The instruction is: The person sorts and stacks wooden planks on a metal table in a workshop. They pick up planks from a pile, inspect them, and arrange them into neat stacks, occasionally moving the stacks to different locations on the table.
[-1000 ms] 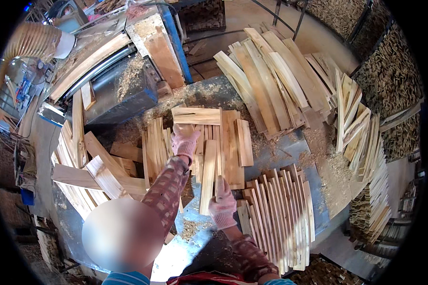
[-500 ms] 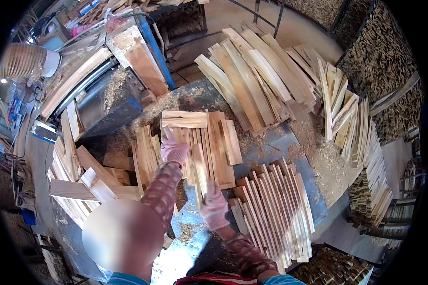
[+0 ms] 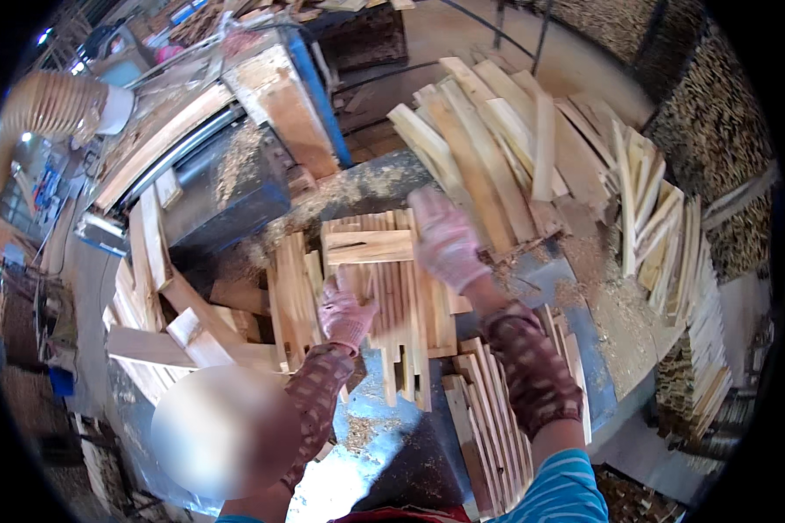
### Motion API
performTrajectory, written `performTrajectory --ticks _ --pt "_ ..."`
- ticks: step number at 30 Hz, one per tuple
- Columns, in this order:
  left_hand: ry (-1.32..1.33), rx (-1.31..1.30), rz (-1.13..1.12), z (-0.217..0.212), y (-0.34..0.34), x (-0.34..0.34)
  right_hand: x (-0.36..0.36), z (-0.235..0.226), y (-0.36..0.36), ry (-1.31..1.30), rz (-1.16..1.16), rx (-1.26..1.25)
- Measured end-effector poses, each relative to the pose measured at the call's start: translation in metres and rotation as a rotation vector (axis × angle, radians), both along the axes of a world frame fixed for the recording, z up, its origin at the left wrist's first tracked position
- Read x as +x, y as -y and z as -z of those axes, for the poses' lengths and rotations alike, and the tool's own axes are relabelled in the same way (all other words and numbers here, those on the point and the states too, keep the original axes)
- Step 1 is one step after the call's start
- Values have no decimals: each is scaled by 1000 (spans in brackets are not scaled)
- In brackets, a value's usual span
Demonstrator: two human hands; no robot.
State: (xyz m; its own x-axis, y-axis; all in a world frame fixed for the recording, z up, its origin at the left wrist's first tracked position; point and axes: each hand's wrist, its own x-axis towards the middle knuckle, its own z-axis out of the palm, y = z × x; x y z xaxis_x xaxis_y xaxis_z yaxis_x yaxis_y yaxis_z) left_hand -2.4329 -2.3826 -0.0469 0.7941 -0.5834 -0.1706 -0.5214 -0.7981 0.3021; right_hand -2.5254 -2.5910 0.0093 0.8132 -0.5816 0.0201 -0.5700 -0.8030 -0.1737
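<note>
Pale wood slats [image 3: 392, 305] lie side by side on the metal tabletop in front of me, with a short board [image 3: 371, 247] across their far ends. My left hand [image 3: 344, 315], in a pinkish glove, rests over the left part of these slats with its fingers apart. Farther off and to the right, my right hand [image 3: 449, 240], gloved too and smeared by motion, reaches over the slats' far right corner. Its fingers look stretched out, and nothing shows in it. Beyond it, a light strip [image 3: 542, 148] lies on a pile of longer boards [image 3: 471, 166].
A row of slats [image 3: 488, 418] lies at the near right, partly under my right forearm. Left are mixed offcuts [image 3: 192, 331] and a machine [image 3: 227, 187] strewn with shavings. A ribbed duct [image 3: 57, 109] stands at the far left. More stacked wood [image 3: 654, 200] lies on the right.
My right hand has let go of a slat and swung away and rightward. A light strip now lies on the far pile. My left hand has drawn back nearer, off the short board.
</note>
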Motion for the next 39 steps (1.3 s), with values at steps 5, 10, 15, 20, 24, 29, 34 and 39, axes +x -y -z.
performTrajectory --ticks 5,10,15,20,24,29,34,39 --pt "-145 127 -45 -18 4 11 52 63 -23 -73 -190 60" --pt "-777 -573 -275 -30 -24 5 -5 2 -53 65 -71 645" --pt "-1127 -761 -32 -46 -82 -81 -130 34 -151 616 137 1577" --pt "-1296 -635 48 -35 -169 -218 -250 27 -291 750 362 1334" --pt "-1104 -443 277 2 -244 -308 -345 23 -341 395 292 931" --pt "-820 -122 606 159 -276 -355 -362 29 -360 206 391 464" --pt "-1689 -268 -319 74 -205 -315 -366 61 -375 290 445 344" --pt "-1715 -143 -365 60 -177 -314 -378 85 -373 18 203 168"
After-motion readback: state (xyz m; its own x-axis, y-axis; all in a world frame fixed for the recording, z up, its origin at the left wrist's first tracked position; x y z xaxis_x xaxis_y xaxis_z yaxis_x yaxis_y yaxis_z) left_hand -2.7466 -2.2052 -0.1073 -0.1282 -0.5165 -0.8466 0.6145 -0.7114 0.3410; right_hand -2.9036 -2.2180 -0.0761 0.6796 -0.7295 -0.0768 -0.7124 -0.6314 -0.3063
